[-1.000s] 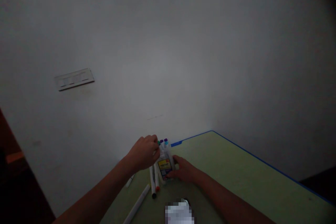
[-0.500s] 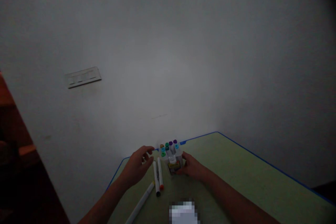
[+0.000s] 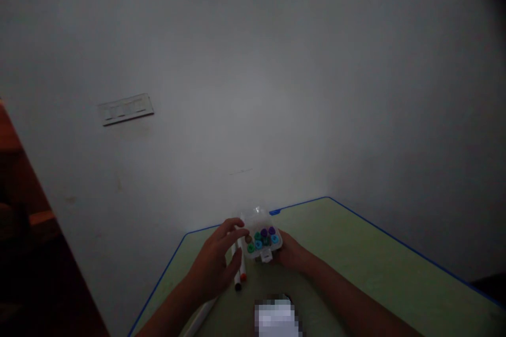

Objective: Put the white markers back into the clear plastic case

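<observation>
My right hand (image 3: 291, 251) grips the right side of a clear plastic marker case (image 3: 258, 217), which is tilted so its top faces me. Several markers (image 3: 264, 233) stand in it, with green, teal, blue, purple and brown caps showing. At the left, my left hand (image 3: 216, 258) has its fingers apart; the fingertips are close to the brown cap, and whether they touch it I cannot tell. Beneath that hand lie two white markers, one with a red end (image 3: 243, 277) and one with a black end (image 3: 237, 286), partly hidden by the fingers.
Another white marker (image 3: 201, 317) lies near my left forearm. A pixelated pale object (image 3: 277, 320) is at the table's front. The green table (image 3: 379, 268) has a blue edge and meets a grey wall (image 3: 253, 89) with a switch plate (image 3: 126, 109). Reddish furniture (image 3: 23, 195) stands at the left.
The marker case has tipped toward me, so its caps face me more. My left hand has moved right, over the loose markers and up to the case.
</observation>
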`<state>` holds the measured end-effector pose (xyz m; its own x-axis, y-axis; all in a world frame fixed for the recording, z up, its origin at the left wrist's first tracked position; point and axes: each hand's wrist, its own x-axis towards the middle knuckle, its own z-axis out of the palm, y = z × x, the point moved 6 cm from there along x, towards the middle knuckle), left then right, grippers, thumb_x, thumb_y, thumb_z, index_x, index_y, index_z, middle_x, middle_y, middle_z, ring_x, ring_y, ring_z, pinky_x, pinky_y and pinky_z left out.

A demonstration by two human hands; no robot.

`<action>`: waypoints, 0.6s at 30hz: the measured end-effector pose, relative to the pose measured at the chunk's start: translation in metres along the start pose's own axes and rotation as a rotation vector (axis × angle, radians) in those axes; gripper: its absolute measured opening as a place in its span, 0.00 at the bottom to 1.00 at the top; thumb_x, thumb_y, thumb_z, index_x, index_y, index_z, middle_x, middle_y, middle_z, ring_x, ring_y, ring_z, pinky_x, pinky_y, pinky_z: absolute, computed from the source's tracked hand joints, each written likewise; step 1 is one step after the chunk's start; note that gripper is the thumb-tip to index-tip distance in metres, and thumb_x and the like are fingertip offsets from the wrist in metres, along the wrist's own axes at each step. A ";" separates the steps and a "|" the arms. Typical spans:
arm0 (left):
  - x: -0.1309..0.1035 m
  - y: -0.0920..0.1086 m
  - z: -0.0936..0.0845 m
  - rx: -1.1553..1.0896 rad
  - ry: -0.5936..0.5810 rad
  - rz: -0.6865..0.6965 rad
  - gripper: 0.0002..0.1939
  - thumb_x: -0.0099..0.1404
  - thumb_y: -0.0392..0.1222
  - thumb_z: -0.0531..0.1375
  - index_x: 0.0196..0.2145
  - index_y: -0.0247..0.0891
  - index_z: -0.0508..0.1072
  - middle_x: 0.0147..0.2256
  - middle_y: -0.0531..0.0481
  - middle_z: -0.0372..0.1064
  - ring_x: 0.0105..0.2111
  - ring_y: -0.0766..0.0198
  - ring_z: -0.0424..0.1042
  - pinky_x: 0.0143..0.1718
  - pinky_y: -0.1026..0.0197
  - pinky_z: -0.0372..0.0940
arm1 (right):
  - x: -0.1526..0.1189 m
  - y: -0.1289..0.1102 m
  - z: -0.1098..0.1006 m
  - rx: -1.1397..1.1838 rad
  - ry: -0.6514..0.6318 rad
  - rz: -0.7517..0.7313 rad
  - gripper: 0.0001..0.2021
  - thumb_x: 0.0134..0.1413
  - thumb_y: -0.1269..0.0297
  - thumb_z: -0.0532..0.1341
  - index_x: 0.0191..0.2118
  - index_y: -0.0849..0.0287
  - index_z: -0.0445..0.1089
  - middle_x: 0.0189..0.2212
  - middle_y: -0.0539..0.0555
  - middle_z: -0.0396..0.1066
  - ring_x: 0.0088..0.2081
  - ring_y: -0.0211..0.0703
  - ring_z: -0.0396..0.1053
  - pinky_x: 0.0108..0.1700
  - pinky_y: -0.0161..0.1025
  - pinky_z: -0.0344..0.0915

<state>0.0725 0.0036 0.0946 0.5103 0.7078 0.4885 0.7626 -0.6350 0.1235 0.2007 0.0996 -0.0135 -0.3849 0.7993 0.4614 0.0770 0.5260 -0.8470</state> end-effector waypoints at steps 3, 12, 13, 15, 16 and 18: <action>-0.002 0.005 0.005 0.116 -0.082 0.022 0.21 0.55 0.31 0.48 0.45 0.46 0.63 0.54 0.49 0.50 0.50 0.67 0.57 0.52 0.56 0.61 | -0.001 -0.003 0.001 -0.104 -0.023 -0.014 0.26 0.36 0.69 0.62 0.48 0.57 0.63 0.41 0.54 0.72 0.40 0.50 0.70 0.41 0.43 0.66; -0.011 0.006 0.010 0.383 -0.070 0.100 0.21 0.55 0.33 0.50 0.47 0.47 0.62 0.57 0.51 0.47 0.51 0.62 0.57 0.51 0.49 0.62 | -0.005 -0.021 -0.005 -0.341 0.026 -0.153 0.24 0.40 0.70 0.59 0.49 0.57 0.61 0.47 0.55 0.68 0.44 0.49 0.68 0.42 0.39 0.65; -0.012 0.006 0.010 0.396 -0.068 0.106 0.21 0.55 0.32 0.50 0.47 0.47 0.62 0.57 0.51 0.47 0.51 0.62 0.57 0.50 0.49 0.63 | -0.006 -0.022 -0.005 -0.347 0.030 -0.168 0.25 0.40 0.71 0.59 0.50 0.57 0.60 0.48 0.56 0.67 0.44 0.49 0.68 0.42 0.38 0.64; -0.012 0.009 0.009 0.414 -0.064 0.117 0.21 0.55 0.32 0.51 0.47 0.47 0.63 0.56 0.51 0.48 0.51 0.61 0.57 0.50 0.49 0.63 | -0.007 -0.023 -0.006 -0.355 0.043 -0.179 0.25 0.41 0.71 0.59 0.50 0.58 0.60 0.48 0.56 0.66 0.45 0.49 0.68 0.42 0.38 0.64; -0.012 0.010 0.009 0.419 -0.060 0.120 0.21 0.55 0.32 0.51 0.47 0.47 0.63 0.56 0.51 0.48 0.51 0.60 0.57 0.50 0.48 0.63 | -0.008 -0.023 -0.007 -0.355 0.048 -0.180 0.25 0.41 0.71 0.59 0.50 0.58 0.59 0.48 0.56 0.67 0.45 0.49 0.68 0.42 0.37 0.64; -0.012 0.011 0.007 0.420 -0.052 0.124 0.22 0.55 0.32 0.51 0.47 0.48 0.62 0.56 0.51 0.49 0.50 0.61 0.58 0.49 0.49 0.64 | -0.008 -0.024 -0.008 -0.349 0.064 -0.186 0.25 0.42 0.72 0.58 0.50 0.58 0.59 0.47 0.55 0.67 0.45 0.48 0.67 0.41 0.37 0.64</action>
<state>0.0777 -0.0098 0.0835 0.6193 0.6555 0.4323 0.7843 -0.5426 -0.3009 0.2094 0.0831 0.0055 -0.3649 0.6915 0.6234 0.3231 0.7221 -0.6118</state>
